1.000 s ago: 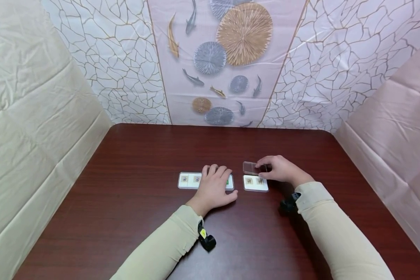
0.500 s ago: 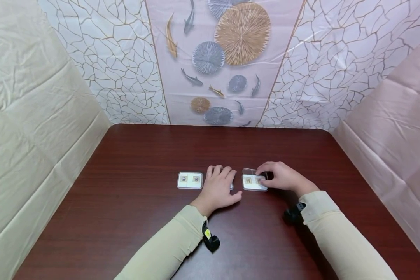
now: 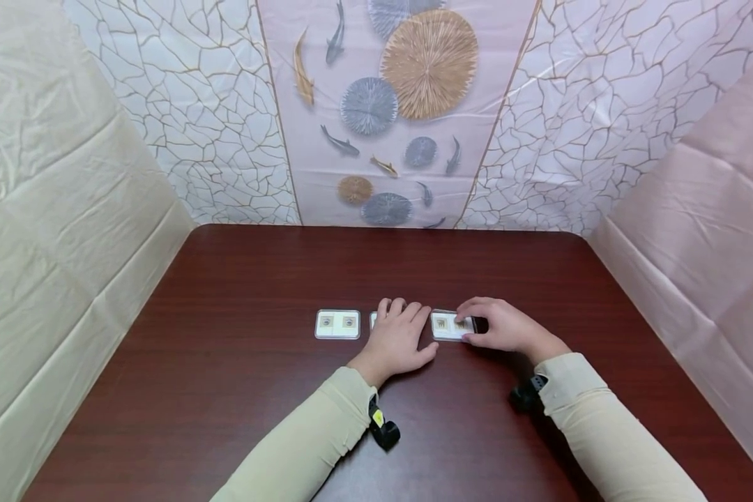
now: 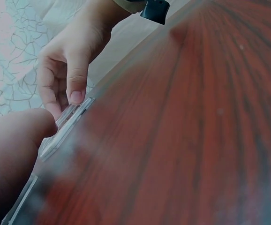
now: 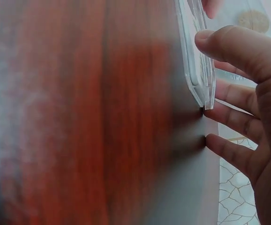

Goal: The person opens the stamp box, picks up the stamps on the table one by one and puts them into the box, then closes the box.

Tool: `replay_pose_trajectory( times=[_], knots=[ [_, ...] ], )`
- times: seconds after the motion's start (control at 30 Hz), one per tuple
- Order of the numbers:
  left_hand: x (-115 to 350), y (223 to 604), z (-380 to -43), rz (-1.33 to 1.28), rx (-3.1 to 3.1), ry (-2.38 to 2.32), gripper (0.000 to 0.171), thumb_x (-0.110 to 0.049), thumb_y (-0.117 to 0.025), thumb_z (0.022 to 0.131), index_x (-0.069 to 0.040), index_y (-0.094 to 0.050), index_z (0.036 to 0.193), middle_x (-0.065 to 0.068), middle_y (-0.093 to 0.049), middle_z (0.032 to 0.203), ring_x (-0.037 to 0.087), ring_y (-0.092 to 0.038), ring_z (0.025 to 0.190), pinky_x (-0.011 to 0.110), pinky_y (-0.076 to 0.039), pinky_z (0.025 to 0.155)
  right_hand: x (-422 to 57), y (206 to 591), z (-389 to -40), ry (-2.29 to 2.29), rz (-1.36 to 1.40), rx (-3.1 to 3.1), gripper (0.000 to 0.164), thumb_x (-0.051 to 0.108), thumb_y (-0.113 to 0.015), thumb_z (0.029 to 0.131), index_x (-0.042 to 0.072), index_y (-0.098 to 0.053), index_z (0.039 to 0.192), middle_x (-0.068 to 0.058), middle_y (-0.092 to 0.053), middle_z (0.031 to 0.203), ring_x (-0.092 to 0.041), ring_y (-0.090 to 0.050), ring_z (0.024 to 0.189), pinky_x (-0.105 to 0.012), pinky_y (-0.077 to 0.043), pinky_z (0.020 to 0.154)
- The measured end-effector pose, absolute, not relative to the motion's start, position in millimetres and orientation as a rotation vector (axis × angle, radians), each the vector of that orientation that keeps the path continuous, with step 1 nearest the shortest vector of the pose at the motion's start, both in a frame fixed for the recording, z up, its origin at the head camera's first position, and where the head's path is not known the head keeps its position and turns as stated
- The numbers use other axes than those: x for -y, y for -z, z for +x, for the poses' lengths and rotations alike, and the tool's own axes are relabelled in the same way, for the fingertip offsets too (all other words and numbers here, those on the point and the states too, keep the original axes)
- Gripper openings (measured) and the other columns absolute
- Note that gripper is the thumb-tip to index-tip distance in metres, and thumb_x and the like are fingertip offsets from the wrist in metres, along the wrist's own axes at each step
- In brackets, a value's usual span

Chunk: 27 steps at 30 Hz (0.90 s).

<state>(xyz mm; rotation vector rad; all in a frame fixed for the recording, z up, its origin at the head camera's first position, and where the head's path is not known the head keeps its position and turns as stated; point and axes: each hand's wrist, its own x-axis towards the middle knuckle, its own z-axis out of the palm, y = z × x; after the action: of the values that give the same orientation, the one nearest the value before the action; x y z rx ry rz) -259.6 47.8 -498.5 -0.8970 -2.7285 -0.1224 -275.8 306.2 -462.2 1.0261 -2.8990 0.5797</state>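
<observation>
In the head view, my right hand pinches the clear lid of the right-hand flat plastic case, thumb on the near edge and fingers at the far edge. The lid lies over the white base, which carries two small square pictures. My left hand rests palm down with fingers spread over a middle case, hiding most of it. A left fingertip is right at the right-hand case's left end; the left wrist view shows that hand's digit overlapping the case.
A third flat case with two small pictures lies to the left on the dark red wooden table. Patterned cloth hangs behind the table, and plain cloth lines the sides. Each wrist wears a black camera.
The right hand has brought the clear lid from behind the right-hand case onto it. The left hand has slid slightly right, uncovering the left case and part of the middle one's left edge.
</observation>
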Motion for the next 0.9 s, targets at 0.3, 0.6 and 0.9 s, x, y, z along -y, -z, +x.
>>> replay_pose_trajectory(
  times=[0.3,0.6,0.9],
  knots=[
    [-47.0,500.3,-263.1,-0.97,2.731,0.141,0.065,-0.062,-0.047,0.095,-0.021,-0.053,0.145,-0.006,-0.054,0.14,0.023,-0.042,0.126,0.052,-0.023,0.11,-305.4,465.3,-272.6,-0.528,1.033,2.891,0.03,0.022,-0.081,0.082,0.017,-0.074,0.11,-0.005,-0.066,0.124,-0.025,-0.062,0.114,-0.047,-0.05,0.095],
    [-45.5,500.5,-263.6,-0.985,2.724,0.133,0.059,-0.061,-0.048,0.094,-0.024,-0.059,0.14,-0.006,-0.054,0.137,0.023,-0.042,0.124,0.052,-0.024,0.109,-305.0,467.2,-274.7,-0.523,1.059,2.863,0.031,0.024,-0.084,0.08,0.017,-0.075,0.109,-0.005,-0.067,0.122,-0.028,-0.062,0.114,-0.049,-0.049,0.096],
    [-44.9,500.9,-261.4,-0.965,2.721,0.147,0.059,-0.06,-0.05,0.094,-0.025,-0.06,0.139,-0.006,-0.055,0.135,0.023,-0.043,0.124,0.052,-0.024,0.109,-303.1,468.0,-274.4,-0.594,1.04,2.884,0.034,0.022,-0.084,0.08,0.016,-0.071,0.11,-0.002,-0.065,0.12,-0.024,-0.059,0.114,-0.047,-0.048,0.097]
  ],
)
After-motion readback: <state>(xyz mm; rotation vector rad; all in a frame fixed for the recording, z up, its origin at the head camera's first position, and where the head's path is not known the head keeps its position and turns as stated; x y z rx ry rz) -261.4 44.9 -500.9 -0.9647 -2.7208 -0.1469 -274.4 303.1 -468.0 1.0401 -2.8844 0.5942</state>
